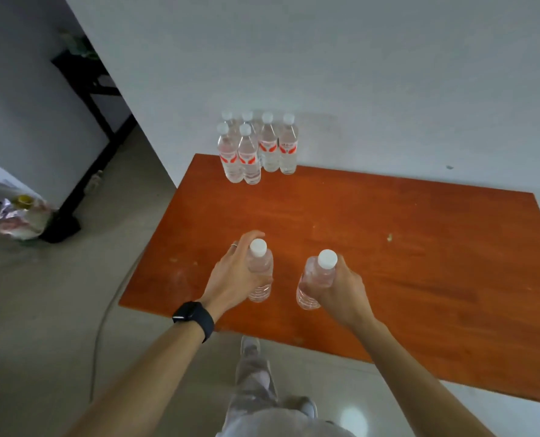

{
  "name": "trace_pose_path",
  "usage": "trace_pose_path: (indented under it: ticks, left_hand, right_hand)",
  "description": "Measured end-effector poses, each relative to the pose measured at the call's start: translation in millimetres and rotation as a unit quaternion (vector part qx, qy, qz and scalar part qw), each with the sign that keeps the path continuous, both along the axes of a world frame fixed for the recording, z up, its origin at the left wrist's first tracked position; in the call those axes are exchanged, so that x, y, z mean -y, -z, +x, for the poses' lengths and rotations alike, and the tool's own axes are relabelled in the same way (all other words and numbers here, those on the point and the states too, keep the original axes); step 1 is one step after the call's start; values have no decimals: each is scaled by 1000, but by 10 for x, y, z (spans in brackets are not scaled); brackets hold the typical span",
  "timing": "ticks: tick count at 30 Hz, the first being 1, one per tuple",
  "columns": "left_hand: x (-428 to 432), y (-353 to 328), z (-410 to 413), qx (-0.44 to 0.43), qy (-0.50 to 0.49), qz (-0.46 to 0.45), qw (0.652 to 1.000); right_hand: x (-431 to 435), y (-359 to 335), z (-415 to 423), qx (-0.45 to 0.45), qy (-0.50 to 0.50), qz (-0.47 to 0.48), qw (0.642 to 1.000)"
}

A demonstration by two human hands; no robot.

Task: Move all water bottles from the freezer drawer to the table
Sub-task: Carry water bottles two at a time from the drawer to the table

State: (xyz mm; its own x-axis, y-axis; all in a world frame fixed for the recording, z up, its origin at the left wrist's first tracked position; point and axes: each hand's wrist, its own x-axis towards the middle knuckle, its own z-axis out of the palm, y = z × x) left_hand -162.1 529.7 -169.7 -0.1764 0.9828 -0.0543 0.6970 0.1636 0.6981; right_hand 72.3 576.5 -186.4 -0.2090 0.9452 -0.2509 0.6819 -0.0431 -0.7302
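Note:
I hold two clear water bottles with white caps upright over the near left part of the orange-brown table [388, 247]. My left hand [234, 275] grips one bottle [260, 269] around its body. My right hand [341, 287] grips the other bottle [317, 280] the same way. Whether their bases touch the tabletop I cannot tell. At the table's far left edge, against the white wall, stands a tight cluster of several bottles [257, 149] with red-and-white labels. The freezer drawer is out of view.
A black-framed stand [82, 146] rises at the left, with a crumpled plastic bag [23, 219] on the grey floor beside its foot. A thin cable [104, 316] runs along the floor left of the table. My legs and shoes [253, 373] stand at the table's near edge.

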Motion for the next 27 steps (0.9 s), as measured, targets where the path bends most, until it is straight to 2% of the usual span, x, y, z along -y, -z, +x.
trace_pose_path:
  ticks: [8,15,19,21,27]
  left_hand:
    - [-1367,257,-666,-87,98,-14,991]
    - [-2544,288,-1094,-199,212,60,955]
    - [-3032,332,-1217,-345,221,189,893]
    - [-3259,350,-1270,-389,207,216,871]
    - [-3689,382,-1322,-403,195,218,867]
  right_hand:
    - [-957,174,-611,-29,42,-25,998]
    - [-1874,183,-1187,-29,70,29,997]
    - [-2392,256,-1424,-41,91,35,994]
    - [-2639,291,-1515,-49,101,36,993]
    - [-3174,368,-1756,-88,104,39,990]
